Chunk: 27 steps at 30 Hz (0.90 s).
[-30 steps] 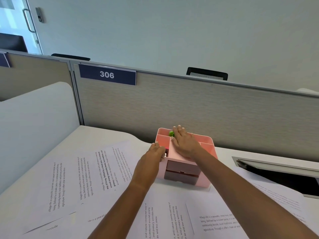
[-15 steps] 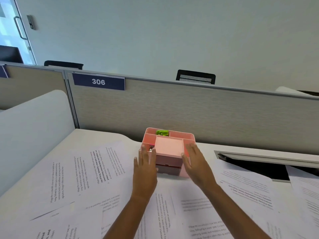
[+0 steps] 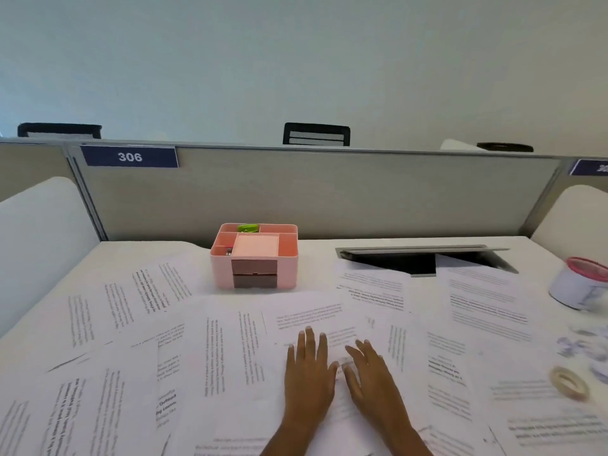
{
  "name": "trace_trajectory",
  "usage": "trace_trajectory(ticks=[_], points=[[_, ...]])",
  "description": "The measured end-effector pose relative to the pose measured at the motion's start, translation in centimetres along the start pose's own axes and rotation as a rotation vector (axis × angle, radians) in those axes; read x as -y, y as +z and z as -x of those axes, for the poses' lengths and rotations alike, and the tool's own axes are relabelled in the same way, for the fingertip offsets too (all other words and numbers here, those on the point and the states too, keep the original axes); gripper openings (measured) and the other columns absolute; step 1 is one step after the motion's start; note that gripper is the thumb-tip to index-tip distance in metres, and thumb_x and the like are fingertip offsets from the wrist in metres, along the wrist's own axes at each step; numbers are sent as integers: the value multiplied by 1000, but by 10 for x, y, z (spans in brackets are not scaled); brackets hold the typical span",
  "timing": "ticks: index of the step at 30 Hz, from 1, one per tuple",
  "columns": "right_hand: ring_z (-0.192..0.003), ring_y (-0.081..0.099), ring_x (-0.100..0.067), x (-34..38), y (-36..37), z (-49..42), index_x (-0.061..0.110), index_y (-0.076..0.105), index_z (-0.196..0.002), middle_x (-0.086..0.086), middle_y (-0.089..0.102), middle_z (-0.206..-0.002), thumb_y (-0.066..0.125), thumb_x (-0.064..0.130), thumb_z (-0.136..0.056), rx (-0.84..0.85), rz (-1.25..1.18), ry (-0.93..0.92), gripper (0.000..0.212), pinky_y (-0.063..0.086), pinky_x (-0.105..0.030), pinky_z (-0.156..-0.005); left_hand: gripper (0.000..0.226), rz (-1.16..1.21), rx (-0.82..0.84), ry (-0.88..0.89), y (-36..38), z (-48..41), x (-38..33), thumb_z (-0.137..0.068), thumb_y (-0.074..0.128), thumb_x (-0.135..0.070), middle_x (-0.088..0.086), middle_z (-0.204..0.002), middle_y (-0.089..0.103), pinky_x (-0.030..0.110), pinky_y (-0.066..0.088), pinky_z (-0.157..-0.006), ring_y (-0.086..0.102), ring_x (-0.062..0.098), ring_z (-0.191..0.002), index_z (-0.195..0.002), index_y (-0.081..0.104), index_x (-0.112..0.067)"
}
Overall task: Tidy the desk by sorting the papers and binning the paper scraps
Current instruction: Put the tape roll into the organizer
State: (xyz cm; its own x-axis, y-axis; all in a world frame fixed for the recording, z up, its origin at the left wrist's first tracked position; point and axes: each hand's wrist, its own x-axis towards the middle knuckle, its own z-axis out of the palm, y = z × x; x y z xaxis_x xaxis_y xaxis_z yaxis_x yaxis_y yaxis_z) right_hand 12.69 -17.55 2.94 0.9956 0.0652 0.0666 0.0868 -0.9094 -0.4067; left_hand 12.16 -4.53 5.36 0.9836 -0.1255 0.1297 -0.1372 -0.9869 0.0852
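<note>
— Why do both hands lie flat?
— The left hand (image 3: 307, 373) and right hand (image 3: 371, 380) press side by side, fingers straight, gripping nothing, on the papers (image 3: 230, 350) spread beneath and around them, probably to gather sheets.
— The scraps?
— The paper scraps (image 3: 579, 348) lie well right of the right hand.
</note>
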Motion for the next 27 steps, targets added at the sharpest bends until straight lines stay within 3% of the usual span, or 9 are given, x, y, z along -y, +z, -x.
trace_trajectory(ticks=[2, 5, 7, 10, 13, 16, 18, 22, 27], points=[[-145, 4, -8, -19, -7, 23, 27, 25, -143, 8, 12, -156, 27, 38, -99, -16, 22, 19, 45, 5, -22, -118, 44, -10, 2, 76, -2, 11, -21, -80, 58, -55, 8, -96, 75, 34, 58, -62, 73, 21, -85, -86, 79, -17], [-145, 5, -8, -47, -18, 53, 26, 25, -143, 8, 12, -156, 26, 37, -99, -42, 34, 79, 45, 6, -24, -118, 75, 2, 39, 112, 6, 23, -55, -100, 10, -42, 6, -94, 75, 32, 58, -61, 73, 20, -84, -84, 79, -17], [-146, 6, -10, -67, -28, 70, 24, 28, -143, 6, 14, -156, 28, 36, -99, -65, 31, 108, 45, 7, -24, -118, 85, 19, 2, 141, 9, 30, -78, -100, -2, -36, 6, -93, 75, 30, 59, -62, 73, 19, -84, -83, 79, -16], [-145, 11, -16, -96, -45, 91, 17, 35, -140, 0, 23, -154, 35, 30, -98, -124, -2, 131, 44, 9, -28, -119, 47, 43, 62, 225, 9, 39, -116, -87, 49, -52, 7, -91, 76, 29, 59, -60, 73, 19, -82, -82, 79, -16], [-145, 10, -13, -127, -61, 108, 19, 34, -141, 2, 22, -154, 33, 31, -99, -149, 31, 154, 44, 8, -27, -118, 48, 59, 53, 259, 12, 44, -151, -87, 49, -54, 7, -94, 75, 28, 59, -63, 73, 19, -86, -86, 79, -17], [-145, 12, -14, -158, -73, 119, 18, 38, -139, 1, 26, -153, 36, 29, -98, -190, 25, 177, 42, 11, -25, -118, 64, 157, 7, 279, 18, 43, -183, -80, 63, -51, 24, -134, 51, 33, 47, -99, 53, 28, -125, -128, 56, -10], [-145, 13, -12, -174, -80, 125, 19, 38, -139, 1, 26, -153, 35, 29, -98, -194, 38, 192, 42, 12, -24, -117, 67, 209, -14, 261, 18, 41, -201, -75, 70, -50, 23, -133, 54, 32, 48, -97, 54, 28, -123, -126, 58, -9], [-145, 13, -12, -204, -90, 130, 21, 36, -140, 2, 24, -153, 36, 27, -98, -208, 44, 214, 42, 13, -24, -117, 59, 221, 194, 314, 37, 34, -226, -100, 28, -41, 12, -159, 5, 36, 12, -119, 7, 25, -147, -150, 12, -15], [-143, 21, -17, -234, -107, 125, 13, 42, -137, -5, 29, -151, 40, 23, -97, -255, 25, 244, 41, 21, -27, -115, 60, 205, 223, 352, 43, 18, -250, -100, 28, -40, 7, -159, 0, 36, 7, -120, 1, 22, -148, -150, 6, -16]])
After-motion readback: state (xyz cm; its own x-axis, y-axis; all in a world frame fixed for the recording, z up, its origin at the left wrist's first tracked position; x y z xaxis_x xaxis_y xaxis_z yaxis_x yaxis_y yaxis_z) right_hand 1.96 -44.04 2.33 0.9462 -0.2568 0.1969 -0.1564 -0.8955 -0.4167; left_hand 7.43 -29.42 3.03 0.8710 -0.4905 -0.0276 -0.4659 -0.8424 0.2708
